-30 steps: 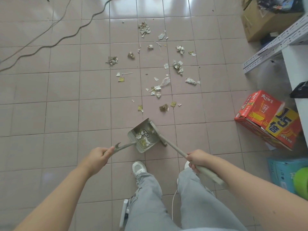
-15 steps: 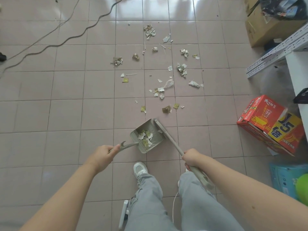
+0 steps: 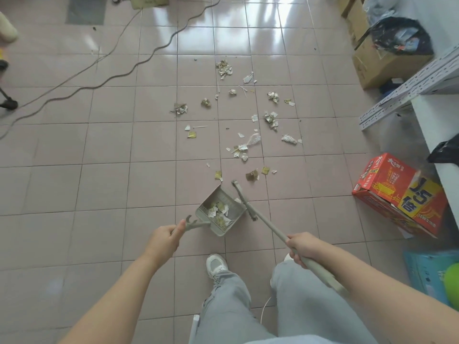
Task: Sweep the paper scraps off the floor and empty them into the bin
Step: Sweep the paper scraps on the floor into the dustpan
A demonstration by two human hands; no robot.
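Several torn paper scraps (image 3: 248,142) lie scattered over the pink floor tiles ahead of me. A grey dustpan (image 3: 221,212) rests on the floor with scraps inside it. My left hand (image 3: 165,238) grips the dustpan's handle. My right hand (image 3: 301,248) is closed around the grey broom handle (image 3: 270,225). The broom head (image 3: 242,198) stands along the dustpan's right edge. The nearest loose scraps (image 3: 252,175) lie just beyond the broom head. A black bin bag (image 3: 400,37) sits in a cardboard box at the far right.
Cables (image 3: 119,73) snake across the floor at the far left. A red carton (image 3: 397,194) and a blue package (image 3: 429,269) stand on the right below a white shelf (image 3: 432,112). My white shoe (image 3: 216,265) is just behind the dustpan.
The broom head has slid forward along the dustpan's right side. My view has tilted up, showing more floor ahead. Both hands keep their grips.
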